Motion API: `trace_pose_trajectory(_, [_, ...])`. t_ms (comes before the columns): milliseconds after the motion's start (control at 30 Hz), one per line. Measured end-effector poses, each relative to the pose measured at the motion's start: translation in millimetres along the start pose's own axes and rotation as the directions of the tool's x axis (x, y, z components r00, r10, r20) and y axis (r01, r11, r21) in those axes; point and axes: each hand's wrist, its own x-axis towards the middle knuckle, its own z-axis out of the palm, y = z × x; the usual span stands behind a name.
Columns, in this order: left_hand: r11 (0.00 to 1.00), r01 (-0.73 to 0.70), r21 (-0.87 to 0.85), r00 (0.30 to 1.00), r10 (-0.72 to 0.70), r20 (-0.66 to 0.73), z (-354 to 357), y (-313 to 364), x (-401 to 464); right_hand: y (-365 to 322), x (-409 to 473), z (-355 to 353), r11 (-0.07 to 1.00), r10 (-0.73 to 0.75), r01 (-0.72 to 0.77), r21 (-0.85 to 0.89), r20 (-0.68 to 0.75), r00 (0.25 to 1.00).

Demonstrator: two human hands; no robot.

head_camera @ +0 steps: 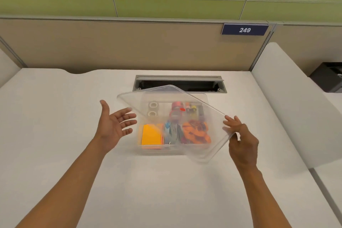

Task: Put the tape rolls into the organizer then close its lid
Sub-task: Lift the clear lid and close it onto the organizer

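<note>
Hands [242, 139] at lid [172, 116] edges

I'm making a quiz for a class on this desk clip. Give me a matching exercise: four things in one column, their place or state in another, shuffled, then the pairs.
Things:
1. left hand
2. right hand
3. lid
4. tape rolls

States:
A. inside the organizer, far left compartment
B. open, holding nothing
C. tilted above the organizer
D. gripping the lid's edge

Pairs: 1-B, 2-D, 3-C, 4-A

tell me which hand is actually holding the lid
The right hand: it grips the clear lid at its right edge. The left hand is open, palm up, beside the organizer, touching nothing.
</note>
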Motion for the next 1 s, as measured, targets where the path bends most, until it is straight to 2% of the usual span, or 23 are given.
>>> trace_pose_trajectory(100, [0.996,0.066,-0.056,0.997,-0.063,0.044,-14,-5,-3,5,-4,6,0.999,-0.045,0.044,0.011,0.111,0.993])
trace_pose_trajectory(233, [0.999,0.045,-0.022,0.999,-0.046,-0.026,-23,-19,-7,9,-10,9,0.999,-0.016,0.024,-0.036,0.21,0.978])
trace_pose_trajectory(300, [1.0,0.006,-0.025,0.999,-0.007,-0.054,-28,-26,-9,9,-10,9,0.997,-0.027,0.04,-0.062,0.193,0.981])
trace_pose_trajectory(367, [0.999,-0.005,-0.036,0.999,0.003,-0.047,-30,-32,-13,9,-10,10,0.995,0.01,0.002,-0.101,0.119,0.993])
trace_pose_trajectory(433, [0.998,-0.008,-0.058,0.999,0.006,-0.031,-30,-38,-17,9,-11,12,0.985,0.163,-0.161,-0.063,0.02,0.986])
trace_pose_trajectory(500, [0.995,-0.015,-0.094,0.999,0.012,-0.03,-27,-46,-21,12,-13,13,0.926,0.374,-0.373,0.056,-0.017,0.927])
trace_pose_trajectory(600, [0.99,-0.026,-0.14,0.998,0.017,-0.058,-22,-60,-25,22,-16,13,0.716,0.648,-0.647,0.264,0.096,0.756])
trace_pose_trajectory(667, [0.988,-0.031,-0.153,0.997,0.019,-0.079,-21,-70,-27,26,-18,13,0.589,0.711,-0.733,0.342,0.211,0.67])
trace_pose_trajectory(767, [0.987,-0.029,-0.158,0.996,0.016,-0.088,-16,-83,-30,27,-21,17,0.601,0.705,-0.768,0.219,0.307,0.64])
trace_pose_trajectory(900, [0.994,-0.058,-0.092,0.993,0.048,-0.107,-4,-90,-30,25,-24,24,0.647,0.713,-0.758,0.077,0.293,0.638])
trace_pose_trajectory(1000, [0.996,-0.087,0.012,0.987,0.088,-0.135,4,-94,-28,22,-25,30,0.733,0.667,-0.676,-0.072,0.269,0.695])
